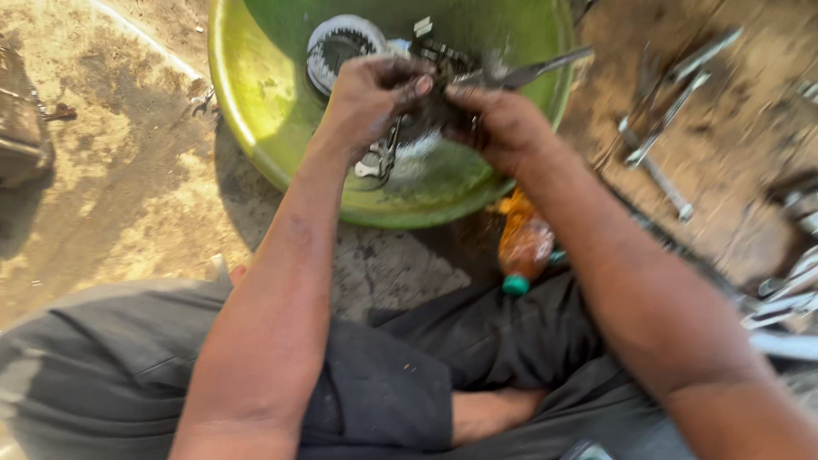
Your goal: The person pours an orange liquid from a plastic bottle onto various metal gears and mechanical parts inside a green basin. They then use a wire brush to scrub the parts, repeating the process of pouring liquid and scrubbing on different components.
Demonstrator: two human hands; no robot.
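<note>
- My left hand (371, 98) and right hand (498, 123) meet over the green basin (256, 94), both clenched on one dark, greasy metal part (434, 106); its shape is blurred.
- My right hand also grasps a flat metal tool (545, 68), its shaft pointing up and right across the basin rim.
- A round toothed ring (336, 43) lies inside the basin, just behind my left hand.
- An orange bottle with a green cap (524, 247) lies on the ground between basin and my legs.
- Several wrenches (665, 128) lie on the ground, right of the basin.
</note>
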